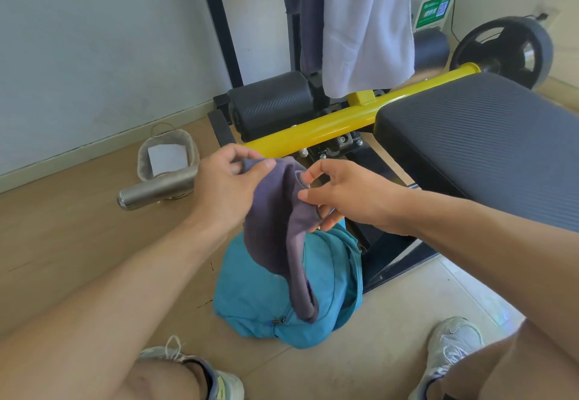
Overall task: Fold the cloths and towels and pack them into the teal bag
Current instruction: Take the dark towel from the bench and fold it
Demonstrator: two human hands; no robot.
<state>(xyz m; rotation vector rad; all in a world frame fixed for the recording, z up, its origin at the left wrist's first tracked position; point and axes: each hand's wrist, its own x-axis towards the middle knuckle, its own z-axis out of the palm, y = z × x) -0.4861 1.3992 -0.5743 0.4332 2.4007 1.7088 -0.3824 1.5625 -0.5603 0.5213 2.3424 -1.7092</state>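
A wood-look floor (78, 243) meets a pale wall, with a weight bench (470, 130) at the right. Left to right: the left hand (225, 186) pinches the top edge of a purple cloth (275, 230) between thumb and fingers; the cloth hangs down between both hands, over the teal bag (250, 293) on the floor; the right hand (341, 192) pinches the cloth's right edge. A white towel (366, 23) hangs on the frame behind.

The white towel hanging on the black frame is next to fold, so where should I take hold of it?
Probably pinch the two bottom corners of the white terry towel from the front. It hangs flat with its lower hem free above the yellow steel bar; its top runs out of view.
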